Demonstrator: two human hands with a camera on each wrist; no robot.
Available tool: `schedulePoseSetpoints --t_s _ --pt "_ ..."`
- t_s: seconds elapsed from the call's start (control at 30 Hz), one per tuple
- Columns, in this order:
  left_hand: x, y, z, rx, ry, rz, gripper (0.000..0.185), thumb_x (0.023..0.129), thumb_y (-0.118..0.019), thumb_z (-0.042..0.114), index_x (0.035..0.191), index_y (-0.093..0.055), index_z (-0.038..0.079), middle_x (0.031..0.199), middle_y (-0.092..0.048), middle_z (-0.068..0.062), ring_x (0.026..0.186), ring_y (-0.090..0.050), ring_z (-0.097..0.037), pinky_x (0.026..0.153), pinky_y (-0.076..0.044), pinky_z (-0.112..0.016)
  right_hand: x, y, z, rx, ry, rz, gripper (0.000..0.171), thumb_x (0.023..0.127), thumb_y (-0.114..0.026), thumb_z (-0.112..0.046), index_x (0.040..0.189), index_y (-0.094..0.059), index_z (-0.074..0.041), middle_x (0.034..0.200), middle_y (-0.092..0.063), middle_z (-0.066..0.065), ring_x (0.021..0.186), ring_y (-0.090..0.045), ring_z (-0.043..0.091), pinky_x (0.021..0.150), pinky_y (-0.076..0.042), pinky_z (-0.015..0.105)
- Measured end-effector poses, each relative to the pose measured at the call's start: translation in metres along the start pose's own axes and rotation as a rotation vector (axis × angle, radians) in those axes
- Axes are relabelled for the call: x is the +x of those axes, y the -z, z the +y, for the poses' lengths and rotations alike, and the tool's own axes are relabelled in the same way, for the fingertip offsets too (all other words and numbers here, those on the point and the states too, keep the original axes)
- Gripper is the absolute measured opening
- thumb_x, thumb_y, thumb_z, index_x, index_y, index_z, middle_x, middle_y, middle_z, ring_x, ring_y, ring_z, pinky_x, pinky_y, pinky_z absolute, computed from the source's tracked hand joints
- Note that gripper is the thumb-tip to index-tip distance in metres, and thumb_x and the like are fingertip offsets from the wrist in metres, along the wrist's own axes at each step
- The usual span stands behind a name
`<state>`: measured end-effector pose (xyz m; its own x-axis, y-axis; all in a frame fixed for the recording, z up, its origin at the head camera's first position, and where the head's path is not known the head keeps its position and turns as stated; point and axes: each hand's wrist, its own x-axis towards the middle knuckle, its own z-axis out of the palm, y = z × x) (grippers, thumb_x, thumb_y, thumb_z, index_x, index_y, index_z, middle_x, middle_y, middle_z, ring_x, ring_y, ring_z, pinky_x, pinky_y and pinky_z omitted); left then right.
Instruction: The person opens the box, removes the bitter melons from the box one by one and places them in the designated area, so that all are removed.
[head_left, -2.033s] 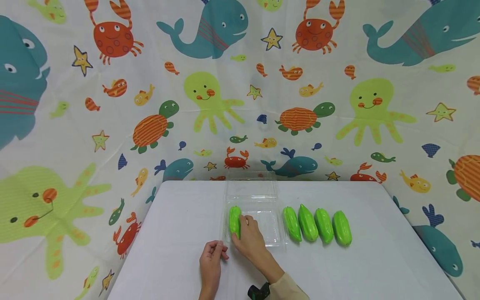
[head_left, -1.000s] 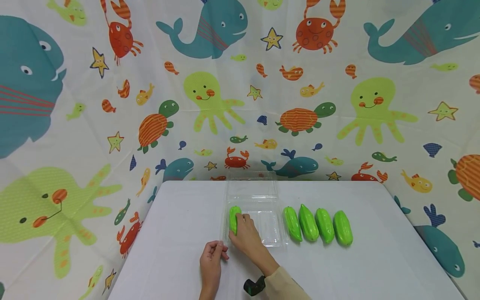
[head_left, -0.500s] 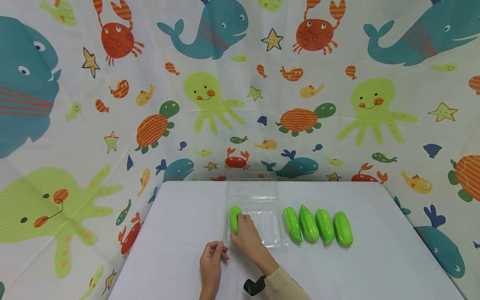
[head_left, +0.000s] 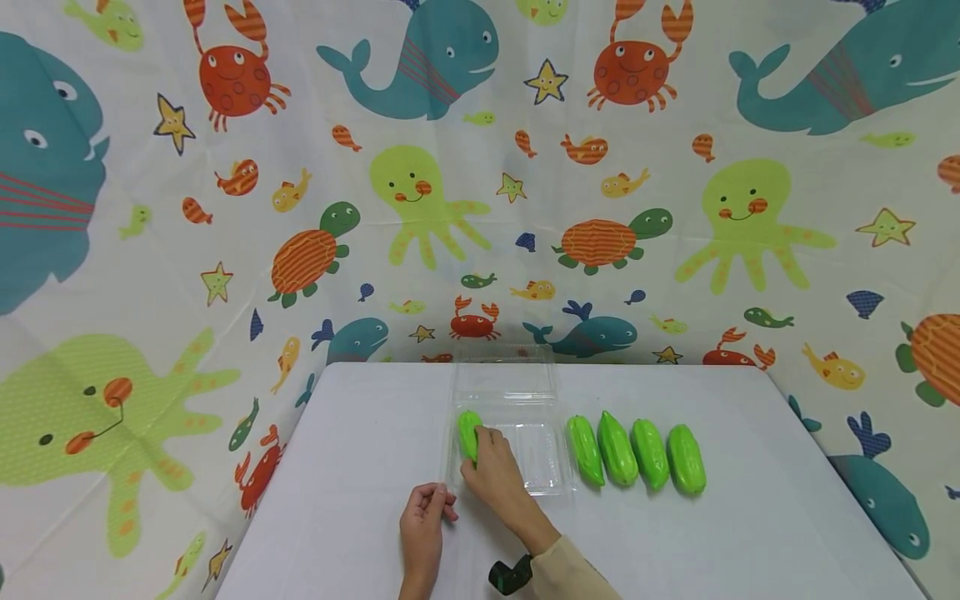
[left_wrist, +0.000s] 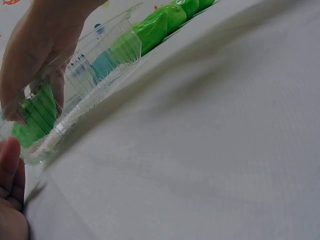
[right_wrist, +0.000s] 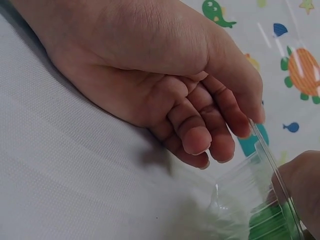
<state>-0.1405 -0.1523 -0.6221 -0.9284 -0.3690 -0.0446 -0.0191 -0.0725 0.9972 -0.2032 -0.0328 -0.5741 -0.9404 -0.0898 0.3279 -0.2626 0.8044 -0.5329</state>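
Observation:
A clear plastic clamshell box [head_left: 546, 471] lies with its lid [head_left: 504, 379] folded back. A glossy green cucumber-like vegetable [head_left: 468, 429] is in its left side. My right hand [head_left: 498, 479] reaches over the box's near edge and grips this vegetable, fingers on its right side; the left wrist view shows the held vegetable [left_wrist: 37, 117] behind the clear wall. At the box's near left corner is my left hand [head_left: 422, 525]. In the right wrist view, the left hand [right_wrist: 145, 65] pinches the rim between thumb and forefinger, its other fingers loosely curled.
Several similar green vegetables [head_left: 617, 448] stand in a row on the white table [head_left: 750, 533], just right of the box. A patterned sea-animal cloth [head_left: 525, 150] hangs behind the table's far edge. A dark wrist camera [head_left: 510, 575] sits at the right wrist.
My right hand has shifted slightly left and away from me over the vegetable, covering more of its near end. My left hand, the box and the row have stayed put.

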Motion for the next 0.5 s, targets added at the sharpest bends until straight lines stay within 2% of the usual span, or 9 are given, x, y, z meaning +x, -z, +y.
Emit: schedulePoseSetpoints --t_s 0.27,0.5 --pt "-0.0006 -0.0008 0.0011 0.01 -0.037 0.004 0.021 0.101 -0.06 0.017 0.101 -0.06 -0.003 0.081 -0.068 -0.013 0.058 -0.063 -0.014 0.06 -0.055 -0.024 -0.0002 0.0031 0.0019 -0.034 0.04 0.054 0.05 0.075 -0.067 -0.011 0.122 -0.06 0.005 0.108 -0.064 0.019 0.084 -0.06 0.024 0.07 -0.054 0.037" --pt "-0.0004 0.0003 0.0013 0.005 -0.012 -0.008 0.022 0.101 -0.061 0.02 0.102 -0.059 -0.003 0.084 -0.067 -0.014 0.06 -0.063 -0.014 0.062 -0.055 -0.024 -0.0002 0.0084 0.0006 -0.018 0.019 0.058 0.051 0.075 -0.066 -0.01 0.123 -0.06 0.004 0.11 -0.065 0.018 0.087 -0.062 0.026 0.071 -0.054 0.038"
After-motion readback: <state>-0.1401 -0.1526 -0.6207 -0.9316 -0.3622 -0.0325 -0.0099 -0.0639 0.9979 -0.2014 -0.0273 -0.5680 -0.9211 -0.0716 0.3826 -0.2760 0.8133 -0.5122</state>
